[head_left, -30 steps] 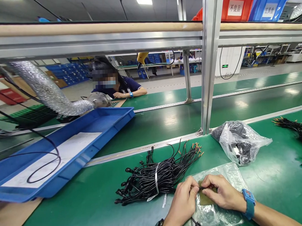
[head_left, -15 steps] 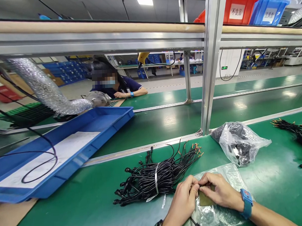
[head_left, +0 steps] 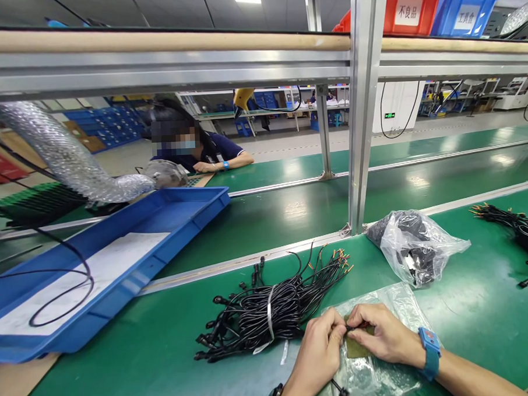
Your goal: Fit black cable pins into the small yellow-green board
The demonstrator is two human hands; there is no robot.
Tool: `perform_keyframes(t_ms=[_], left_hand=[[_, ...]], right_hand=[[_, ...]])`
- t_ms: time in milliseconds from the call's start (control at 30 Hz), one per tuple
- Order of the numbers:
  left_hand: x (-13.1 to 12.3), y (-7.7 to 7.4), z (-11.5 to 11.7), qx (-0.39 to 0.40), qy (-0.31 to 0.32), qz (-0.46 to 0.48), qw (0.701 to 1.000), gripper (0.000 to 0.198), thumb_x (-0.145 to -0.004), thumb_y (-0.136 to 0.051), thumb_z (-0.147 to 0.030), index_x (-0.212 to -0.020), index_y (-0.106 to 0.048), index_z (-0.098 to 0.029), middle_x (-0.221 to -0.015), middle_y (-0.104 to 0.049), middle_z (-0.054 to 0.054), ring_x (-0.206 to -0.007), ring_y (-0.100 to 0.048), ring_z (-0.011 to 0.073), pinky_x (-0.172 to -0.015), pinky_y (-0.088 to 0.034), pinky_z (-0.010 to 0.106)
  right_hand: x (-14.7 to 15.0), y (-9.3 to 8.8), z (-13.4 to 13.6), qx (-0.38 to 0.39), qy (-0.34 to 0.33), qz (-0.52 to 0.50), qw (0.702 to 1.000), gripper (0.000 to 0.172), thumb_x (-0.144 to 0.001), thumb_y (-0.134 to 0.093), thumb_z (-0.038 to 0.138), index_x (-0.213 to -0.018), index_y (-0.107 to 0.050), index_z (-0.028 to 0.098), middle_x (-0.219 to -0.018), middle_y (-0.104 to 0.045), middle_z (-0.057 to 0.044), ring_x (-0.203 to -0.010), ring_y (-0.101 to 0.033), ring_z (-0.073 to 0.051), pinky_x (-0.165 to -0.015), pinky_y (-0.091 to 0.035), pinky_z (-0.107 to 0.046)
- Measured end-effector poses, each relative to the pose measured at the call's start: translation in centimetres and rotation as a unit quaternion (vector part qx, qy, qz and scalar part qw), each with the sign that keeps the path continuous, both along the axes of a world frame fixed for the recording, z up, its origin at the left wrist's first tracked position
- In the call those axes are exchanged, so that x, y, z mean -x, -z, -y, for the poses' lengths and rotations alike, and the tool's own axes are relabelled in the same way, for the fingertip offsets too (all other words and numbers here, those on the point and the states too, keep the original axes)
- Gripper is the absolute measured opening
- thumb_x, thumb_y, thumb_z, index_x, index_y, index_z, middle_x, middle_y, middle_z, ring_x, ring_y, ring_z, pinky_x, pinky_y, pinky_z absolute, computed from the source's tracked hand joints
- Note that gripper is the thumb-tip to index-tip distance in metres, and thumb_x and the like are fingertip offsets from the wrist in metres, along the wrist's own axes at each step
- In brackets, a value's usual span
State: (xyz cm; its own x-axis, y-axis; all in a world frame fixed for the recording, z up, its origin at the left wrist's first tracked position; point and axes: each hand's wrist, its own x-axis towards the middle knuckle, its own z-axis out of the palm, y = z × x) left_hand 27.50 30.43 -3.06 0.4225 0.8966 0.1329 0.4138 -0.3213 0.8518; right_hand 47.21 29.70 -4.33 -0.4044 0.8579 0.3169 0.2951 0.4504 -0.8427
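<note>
Pinching together low over the green worktop [head_left: 166, 354], the left hand [head_left: 317, 359] and the right hand [head_left: 384, 336] meet fingertip to fingertip. The left fingers [head_left: 335, 330] are closed, thumb against forefinger, on the end of a thin black wire [head_left: 349, 328]. The right fingers [head_left: 362, 322] are closed as tightly on the same wire from the other side, so only a sliver of it shows between them.

Directly beneath the fingers lies an olive pad [head_left: 356, 350], resting on a clear plastic sheet [head_left: 385, 379]. A black lead [head_left: 339, 390] shows just below the left palm; whether it is the same wire cannot be told. Just beyond the left fingers sits a tied cable bundle [head_left: 269, 311], its bare ends fanned away from them. Beyond the right fingers, a little apart, is a plastic bag of black parts [head_left: 412, 247]. Well off past the left hand stands a blue tray [head_left: 169, 225]. A blue wristband [head_left: 429, 351] circles the right wrist.
</note>
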Motion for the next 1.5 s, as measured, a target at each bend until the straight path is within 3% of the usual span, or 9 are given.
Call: perform_keyframes(t_ms=[267,367,533,633,733,900,1200,1333,1500], left_hand=[[-0.4,-0.2,-0.1,0.010,-0.001,-0.011,1.000,0.022,-0.095,-0.043,-0.023,-0.074,-0.049,-0.021,-0.067,-0.055,-0.001,-0.065,-0.053,0.0156,-0.063,-0.035,0.026],[0.2,-1.7,0.2,0.019,-0.003,-0.019,1.000,0.024,-0.096,-0.044,-0.027,-0.075,-0.053,-0.020,-0.069,-0.059,0.000,-0.067,-0.055,0.0161,-0.065,-0.036,0.026],[3.0,-5.8,0.9,0.029,0.140,-0.047,0.989,0.024,-0.094,-0.050,-0.024,-0.079,-0.067,-0.019,-0.081,-0.071,0.003,-0.082,-0.063,0.0181,-0.080,-0.043,0.027],[3.7,-6.5,0.8,0.029,0.182,-0.044,0.982,0.039,-0.100,-0.040,-0.025,-0.076,-0.070,-0.019,-0.081,-0.072,0.004,-0.080,-0.065,0.0170,-0.080,-0.047,0.026],[2.7,-5.0,0.5,-0.034,0.052,-0.080,0.995,0.035,-0.102,-0.039,-0.024,-0.084,-0.069,-0.019,-0.087,-0.071,0.006,-0.084,-0.067,0.0187,-0.079,-0.049,0.027],[0.3,-1.2,0.6,-0.131,-0.130,-0.221,0.958,0.034,-0.102,-0.034,-0.013,-0.092,-0.067,-0.019,-0.098,-0.069,0.009,-0.087,-0.070,0.0217,-0.076,-0.051,0.031],[-1.7,3.6,0.6,-0.196,-0.256,-0.388,0.863,0.030,-0.101,-0.047,-0.012,-0.120,-0.070,-0.017,-0.127,-0.068,0.012,-0.110,-0.066,0.0249,-0.079,-0.055,0.030],[-2.4,3.6,0.4,-0.177,-0.266,-0.449,0.835,0.035,-0.099,-0.052,-0.013,-0.131,-0.065,-0.008,-0.135,-0.065,0.018,-0.114,-0.065,0.0281,-0.080,-0.058,0.031],[-2.3,1.2,0.2,-0.139,-0.234,-0.435,0.858,0.031,-0.101,-0.047,-0.011,-0.125,-0.066,-0.012,-0.118,-0.071,0.013,-0.106,-0.068,0.0248,-0.077,-0.057,0.029]], right_hand=[[-0.1,-0.7,-0.3,-0.023,-0.007,0.030,0.999,0.007,-0.094,-0.061,0.024,-0.091,-0.065,0.020,-0.081,-0.069,-0.003,-0.070,-0.061,-0.015,-0.063,-0.044,-0.025],[-1.7,-2.5,-0.6,-0.080,-0.008,0.038,0.996,0.025,-0.093,-0.068,0.041,-0.106,-0.067,0.019,-0.089,-0.070,-0.005,-0.074,-0.063,-0.018,-0.066,-0.049,-0.028],[-7.8,-5.3,-2.3,-0.164,0.263,-0.004,0.951,0.036,-0.106,-0.046,0.041,-0.088,-0.068,0.019,-0.077,-0.069,-0.005,-0.069,-0.065,-0.018,-0.064,-0.050,-0.028],[-11.2,-5.1,-3.9,-0.120,0.402,0.131,0.899,0.042,-0.107,-0.041,0.041,-0.083,-0.067,0.018,-0.072,-0.069,-0.005,-0.064,-0.065,-0.019,-0.061,-0.048,-0.028],[-12.6,-3.7,-5.0,-0.060,0.395,0.342,0.850,0.029,-0.103,-0.045,0.028,-0.092,-0.070,0.017,-0.084,-0.073,-0.007,-0.077,-0.070,-0.022,-0.068,-0.048,-0.029],[-11.8,-2.1,-5.1,-0.031,0.360,0.431,0.827,0.011,-0.092,-0.059,0.016,-0.094,-0.070,0.016,-0.098,-0.071,-0.010,-0.091,-0.070,-0.025,-0.072,-0.046,-0.029],[-11.0,-2.4,-5.0,0.013,0.375,0.468,0.800,0.022,-0.102,-0.051,0.022,-0.119,-0.063,0.015,-0.107,-0.069,-0.011,-0.090,-0.072,-0.025,-0.068,-0.045,-0.030],[-10.9,-2.4,-5.0,0.016,0.362,0.474,0.802,0.024,-0.104,-0.050,0.026,-0.123,-0.062,0.018,-0.106,-0.069,-0.009,-0.093,-0.072,-0.024,-0.068,-0.044,-0.029],[-10.9,-2.4,-5.0,0.021,0.359,0.471,0.805,0.024,-0.101,-0.050,0.017,-0.123,-0.060,0.017,-0.106,-0.069,-0.009,-0.096,-0.072,-0.024,-0.067,-0.043,-0.029]])
